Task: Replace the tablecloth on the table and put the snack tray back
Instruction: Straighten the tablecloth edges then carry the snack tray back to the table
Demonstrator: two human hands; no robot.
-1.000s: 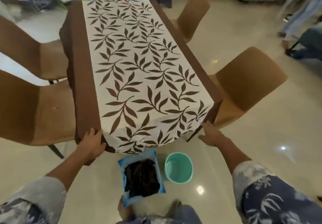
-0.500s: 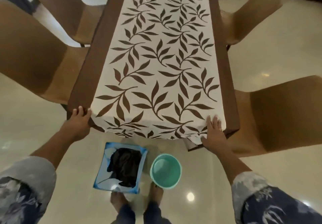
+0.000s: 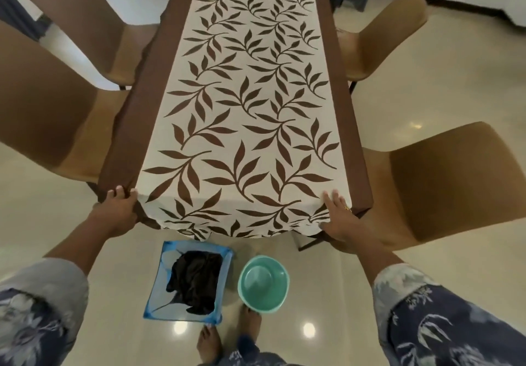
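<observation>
l hand (image 3: 119,209) up, gripping tablecloth (image 3: 242,115) corner

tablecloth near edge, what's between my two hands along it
Only the leaf-print tablecloth, draping over the near edge between left hand and right hand; nothing sits on it, per the head view.

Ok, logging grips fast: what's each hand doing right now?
Left hand: fingers curled, gripping the brown-bordered, leaf-patterned fabric tablecloth at its near corner.
Right hand: open, fingers flat on that tablecloth.
</observation>
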